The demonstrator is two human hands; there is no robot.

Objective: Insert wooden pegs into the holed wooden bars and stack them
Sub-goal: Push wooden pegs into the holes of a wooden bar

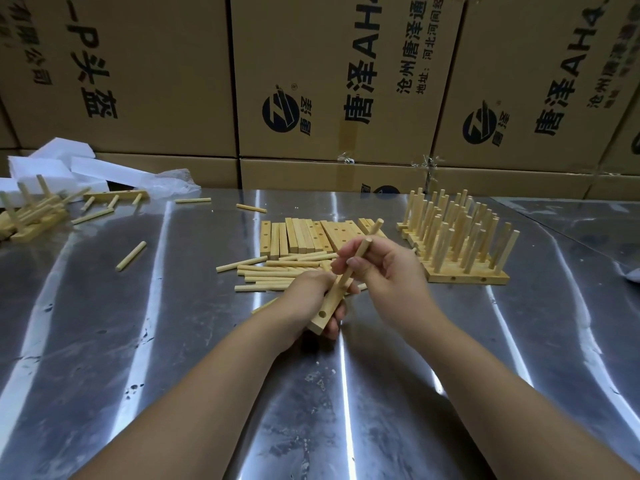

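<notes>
Currently, the left hand [304, 299] grips a holed wooden bar [322, 318] above the metal table [173, 341], fingers curled round its middle. The bar is tilted. Its near end sticks out below the fingers and shows one open hole.

The right hand [384, 271] pinches a wooden peg [362, 249] between thumb and fingertips [353, 262], about midway along the peg. The peg's upper end projects above the fingers. Its lower end reaches the bar's top face just beside the left hand's knuckles. Whether that end is seated in a hole cannot be told, as the fingers cover the joint. A second peg [376, 227] rises behind the right hand, apparently from the far part of the same bar.

Locations of remaining parts:
- Loose pegs [273, 273] lie in a pile just beyond the left hand.
- Bare bars [301, 237] lie side by side behind the pile.
- Finished bars [460, 271] sit to the right of the hands, pegs upright, packed in rows.
- A single peg [131, 256] lies well apart at the left.
- More pegged bars [34, 216] lie at the far left, some tipped over, near white foam pieces [52, 164].
- Printed cardboard boxes [329, 81] stand stacked along the far edge of the table.
</notes>
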